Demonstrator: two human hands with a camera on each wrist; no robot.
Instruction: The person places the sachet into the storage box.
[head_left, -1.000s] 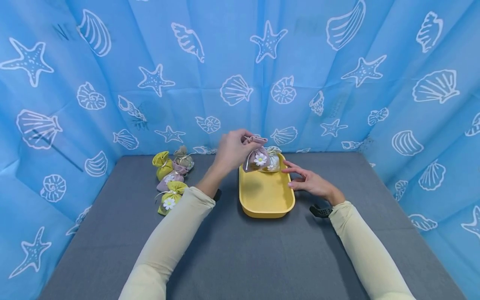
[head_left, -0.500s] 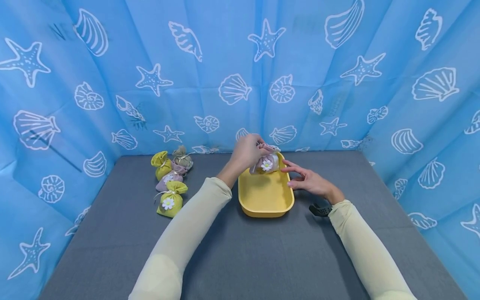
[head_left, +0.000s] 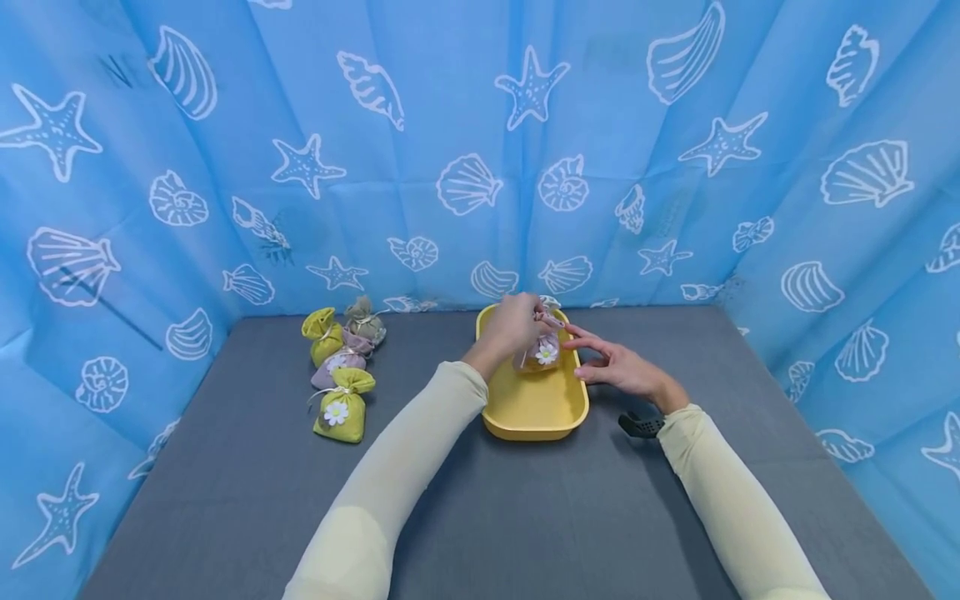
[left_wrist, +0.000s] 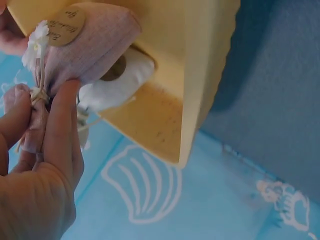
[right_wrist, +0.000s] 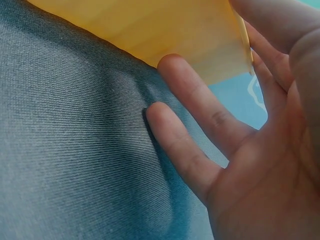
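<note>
Where the mauve sachet (head_left: 541,361) hangs: over the yellow tray (head_left: 525,402), right of and below head-view centre.
Left hand (head_left: 513,323): pinches the tied neck (left_wrist: 39,95).
Right hand (head_left: 621,367): loosely spread, touching the tray.
Sachet fabric: likely soft, light; neck suits gripping.

Pouch group (head_left: 342,365) left of tray (head_left: 534,408), on table (head_left: 570,517)

The head view, farthest off, looks forward and down, the tray (head_left: 532,404) mid-frame. The left wrist view, tilted, looks from close past the left hand (left_wrist: 45,185), lower left, into the tray; the right wrist view, also near, faces its outside, upper frame. Head and left wrist share the tray's inside.
</note>
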